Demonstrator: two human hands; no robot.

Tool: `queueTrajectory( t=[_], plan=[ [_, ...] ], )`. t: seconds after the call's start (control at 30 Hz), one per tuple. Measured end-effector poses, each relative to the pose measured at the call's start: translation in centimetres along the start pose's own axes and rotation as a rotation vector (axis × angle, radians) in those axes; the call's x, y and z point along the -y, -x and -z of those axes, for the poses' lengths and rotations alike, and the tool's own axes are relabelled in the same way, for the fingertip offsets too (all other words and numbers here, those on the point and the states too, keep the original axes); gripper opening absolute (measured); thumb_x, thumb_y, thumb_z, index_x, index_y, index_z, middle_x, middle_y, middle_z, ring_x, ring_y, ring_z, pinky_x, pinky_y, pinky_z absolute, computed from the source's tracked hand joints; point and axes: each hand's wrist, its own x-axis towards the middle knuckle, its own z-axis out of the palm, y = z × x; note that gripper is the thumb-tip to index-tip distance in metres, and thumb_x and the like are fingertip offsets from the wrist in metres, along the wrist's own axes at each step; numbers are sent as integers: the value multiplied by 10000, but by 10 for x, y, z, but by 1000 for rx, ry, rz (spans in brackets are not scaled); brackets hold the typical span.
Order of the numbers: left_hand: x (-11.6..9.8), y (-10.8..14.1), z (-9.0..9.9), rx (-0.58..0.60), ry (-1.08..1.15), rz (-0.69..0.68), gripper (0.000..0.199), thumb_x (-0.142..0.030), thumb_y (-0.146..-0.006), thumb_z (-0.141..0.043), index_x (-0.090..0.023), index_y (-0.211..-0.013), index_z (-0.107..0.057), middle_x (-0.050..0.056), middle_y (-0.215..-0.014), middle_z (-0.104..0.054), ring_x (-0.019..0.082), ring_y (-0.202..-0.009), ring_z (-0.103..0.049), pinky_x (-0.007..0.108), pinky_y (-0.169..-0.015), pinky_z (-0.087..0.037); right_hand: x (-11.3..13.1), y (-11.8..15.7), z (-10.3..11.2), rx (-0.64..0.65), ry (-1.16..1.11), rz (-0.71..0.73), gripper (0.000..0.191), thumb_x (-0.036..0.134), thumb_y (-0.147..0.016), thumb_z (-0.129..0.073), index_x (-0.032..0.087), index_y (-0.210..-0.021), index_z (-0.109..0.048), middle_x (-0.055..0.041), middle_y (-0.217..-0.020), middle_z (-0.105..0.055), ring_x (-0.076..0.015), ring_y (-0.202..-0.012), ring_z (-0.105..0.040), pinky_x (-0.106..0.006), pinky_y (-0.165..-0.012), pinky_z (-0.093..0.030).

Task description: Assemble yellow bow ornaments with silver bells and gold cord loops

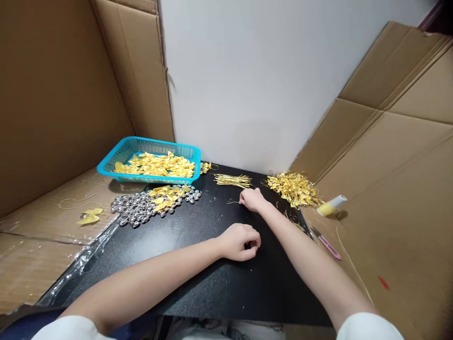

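Observation:
My right hand [251, 199] is closed in a pinch low over the black table. A thin gold wire tie [232, 202] sticks out to the left from its fingertips. Just behind that hand lies a bundle of straight gold ties [232, 180]. Closer to me, my left hand [239, 242] rests with its fingers curled and thumb meeting fingertip in a ring; whether something tiny sits in that pinch is hidden. To the right of my right hand spreads a heap of gold ribbon bows [293, 188].
A blue basket [148, 178] of yellow ribbon bows stands back left. Before it lie silver beads [136, 208] with bows on top. A pink-handled cutter [327, 244] and a white-yellow spool [331, 206] lie right. Cardboard walls [396, 141] flank the black table [198, 288].

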Motion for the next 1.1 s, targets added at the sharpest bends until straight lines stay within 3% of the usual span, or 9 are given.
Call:
queueTrajectory(
  t=[0.2,0.3,0.43,0.63,0.73,0.97,1.1],
  plan=[
    [-3,-2,2,-211,94,261,86,-129,-692,-562,-166,-691,-639,-7,-611,-584,123,-581,-501,235,-597,-390,-11,20,-21,-190,-176,30,313,333,-935,-582,164,-1199,-584,-89,-1208,-614,-217,-1031,-628,-432,-871,-544],
    [0,-4,3,-322,195,410,99,-152,-721,-563,-150,-685,-655,-7,-601,-586,112,-554,-495,228,-570,-387,-21,29,-29,-308,-312,38,153,245,-953,-514,157,-958,-638,-60,-992,-660,-184,-926,-624,-380,-838,-521],
    [14,-10,5,-469,378,597,259,-308,-792,-590,-101,-867,-727,38,-669,-644,126,-558,-529,244,-549,-403,-28,41,-38,-419,-478,89,158,202,-917,-482,186,-794,-579,-27,-828,-626,-155,-755,-587,-295,-702,-486],
    [31,-16,13,-631,631,706,582,-600,-714,-676,-88,-979,-756,-34,-515,-479,80,-477,-365,222,-480,-281,-24,53,-51,-512,-633,183,177,237,-913,-485,208,-744,-531,-15,-787,-591,-168,-751,-561,-291,-689,-445],
    [33,-17,14,-707,681,724,641,-644,-644,-721,-95,-972,-763,-29,-537,-497,75,-498,-343,222,-494,-280,-18,54,-59,-535,-665,215,182,236,-911,-500,214,-732,-528,-9,-769,-580,-176,-746,-544,-303,-699,-423],
    [34,-19,16,-688,677,730,482,-570,-665,-744,-120,-835,-771,7,-625,-609,75,-518,-346,222,-497,-267,-15,58,-69,-614,-746,214,114,194,-845,-608,219,-735,-587,-8,-784,-619,-199,-794,-549,-367,-791,-386],
    [31,-20,21,-579,645,734,403,-517,-701,-736,-125,-789,-769,-11,-564,-580,77,-504,-339,220,-494,-252,-23,62,-66,-715,-862,161,78,224,-857,-584,222,-906,-645,-53,-900,-642,-218,-864,-560,-381,-800,-422]
  ],
)
